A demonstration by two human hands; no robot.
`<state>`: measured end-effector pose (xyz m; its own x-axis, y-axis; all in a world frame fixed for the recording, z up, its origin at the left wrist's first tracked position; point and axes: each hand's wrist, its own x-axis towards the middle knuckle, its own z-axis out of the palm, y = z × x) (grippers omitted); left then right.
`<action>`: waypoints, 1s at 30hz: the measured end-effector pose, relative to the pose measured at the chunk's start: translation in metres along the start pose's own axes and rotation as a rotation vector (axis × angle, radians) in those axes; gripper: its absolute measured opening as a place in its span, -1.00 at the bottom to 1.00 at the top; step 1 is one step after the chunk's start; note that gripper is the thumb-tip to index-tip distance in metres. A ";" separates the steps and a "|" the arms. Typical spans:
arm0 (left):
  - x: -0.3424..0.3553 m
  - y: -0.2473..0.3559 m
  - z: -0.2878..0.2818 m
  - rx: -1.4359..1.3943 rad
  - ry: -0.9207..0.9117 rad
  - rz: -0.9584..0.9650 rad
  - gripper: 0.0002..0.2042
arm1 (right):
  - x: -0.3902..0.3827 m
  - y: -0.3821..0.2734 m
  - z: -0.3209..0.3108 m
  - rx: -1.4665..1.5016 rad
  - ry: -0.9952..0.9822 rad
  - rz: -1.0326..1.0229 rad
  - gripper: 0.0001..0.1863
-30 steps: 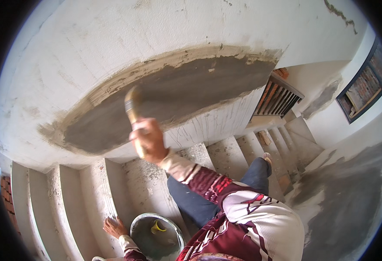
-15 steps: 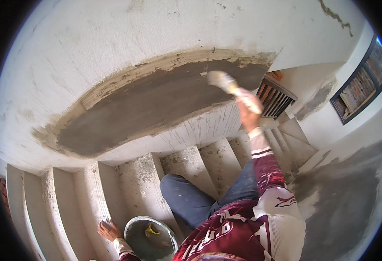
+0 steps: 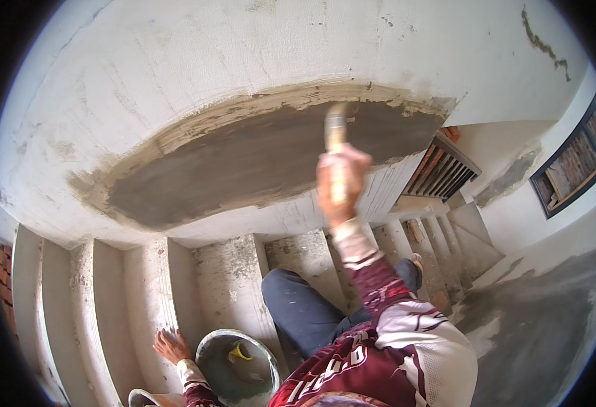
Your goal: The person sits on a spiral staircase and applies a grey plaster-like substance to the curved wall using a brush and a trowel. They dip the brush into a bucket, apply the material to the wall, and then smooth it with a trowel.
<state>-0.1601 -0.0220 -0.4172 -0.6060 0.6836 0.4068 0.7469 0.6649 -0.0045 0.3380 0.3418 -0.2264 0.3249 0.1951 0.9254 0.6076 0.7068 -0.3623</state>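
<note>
Whitish wall [image 3: 196, 61], scuffed and streaked, fills the upper part of my view, with a long patch of dark grey plaster [image 3: 243, 169] edged by a rough tan border. Bare steps [image 3: 226, 271], spattered and pale, run across below it, and to the right I see a slatted railing [image 3: 442, 168] and a dark-framed window [image 3: 576, 159].

I find the brush [image 3: 336, 123] in the right hand [image 3: 342, 180], which is raised before the grey plaster. Its fingers are closed round the handle, which lies along the fist; the bristle end stands clear above the knuckles, pointing up. Motion blurs both hand and brush, so I cannot tell whether the bristles touch the plaster.

Down at the lower left, I have the left hand [image 3: 171, 346] resting on a step near its edge, fingers loosely spread and gripping nothing, well apart from the brush. Just right of that hand and its forearm stands a round grey bucket [image 3: 267, 354], with a small yellow object [image 3: 239, 351] inside; I cannot make out what it is. Another container [image 3: 142, 395] shows partly at the lower rim, left of the forearm.
</note>
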 end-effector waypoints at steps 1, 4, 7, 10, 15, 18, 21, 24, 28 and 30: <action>0.000 -0.002 0.001 0.000 0.003 -0.010 -0.49 | -0.007 -0.032 0.022 0.201 -0.040 0.025 -0.82; 0.001 0.003 -0.008 -0.007 -0.048 -0.021 -0.49 | -0.035 -0.095 0.060 0.402 -0.294 0.081 -0.76; 0.004 0.006 -0.010 0.029 -0.081 -0.035 -0.48 | -0.038 -0.116 0.070 0.626 -0.367 0.096 -0.76; 0.001 0.001 -0.007 0.051 -0.080 -0.046 -0.49 | -0.030 -0.091 0.046 0.752 -0.386 0.198 -0.74; -0.002 0.003 -0.005 0.115 -0.108 0.021 -0.53 | 0.006 0.072 -0.048 0.429 -0.192 0.173 -0.85; -0.004 -0.005 -0.004 0.127 -0.092 0.057 -0.52 | 0.032 0.144 -0.123 0.193 -0.140 0.382 -0.84; -0.001 -0.002 -0.001 0.124 -0.109 0.070 -0.55 | 0.051 0.212 -0.177 0.061 0.023 0.469 -0.81; 0.002 0.002 -0.004 0.138 -0.100 0.072 -0.56 | 0.064 0.239 -0.209 0.015 0.200 0.535 -0.82; 0.002 -0.005 0.002 0.145 -0.082 0.083 -0.56 | 0.065 0.246 -0.196 0.180 0.540 0.533 -0.76; 0.004 0.001 0.004 0.132 -0.096 0.074 -0.56 | 0.061 0.249 -0.177 0.377 0.683 0.625 -0.76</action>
<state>-0.1628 -0.0170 -0.4187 -0.5789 0.7533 0.3121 0.7519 0.6413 -0.1531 0.6378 0.4093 -0.2796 0.9266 0.2564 0.2752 -0.0461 0.8035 -0.5935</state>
